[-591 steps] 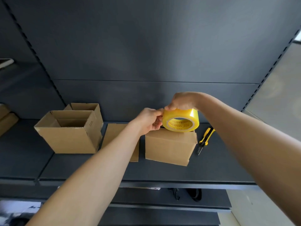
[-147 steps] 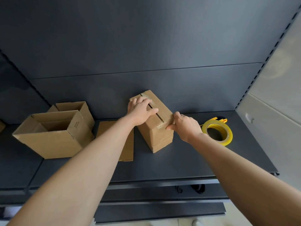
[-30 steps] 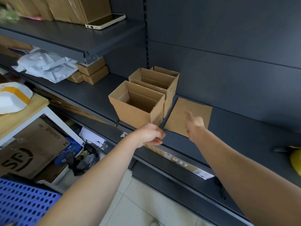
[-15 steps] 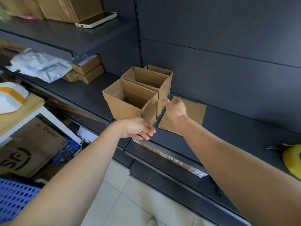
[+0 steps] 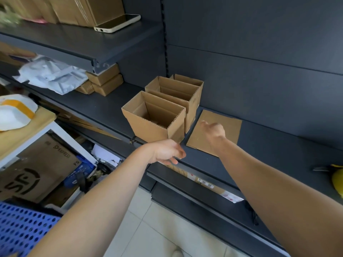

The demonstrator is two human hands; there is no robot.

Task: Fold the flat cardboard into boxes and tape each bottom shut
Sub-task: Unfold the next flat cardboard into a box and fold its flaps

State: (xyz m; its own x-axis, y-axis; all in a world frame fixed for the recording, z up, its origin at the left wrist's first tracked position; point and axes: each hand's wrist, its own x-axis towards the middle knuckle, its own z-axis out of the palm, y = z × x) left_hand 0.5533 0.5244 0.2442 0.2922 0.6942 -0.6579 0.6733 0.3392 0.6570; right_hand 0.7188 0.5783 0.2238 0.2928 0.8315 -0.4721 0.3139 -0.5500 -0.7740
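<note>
Head view: 3 open boxes stand in a row on the dark shelf, touching one another: the front box, the middle box and the back box. The front and middle ones show nothing inside; the back one's inside is hidden. 1 flat cardboard lies just right of them. The right hand hovers over it, fingers loosely spread, holding nothing. The left hand hangs before the front box, fingers curled, empty. 1 yellow tape sits at the right edge.

yellow tape roll cut off — right edge, knife mostly hidden
</note>
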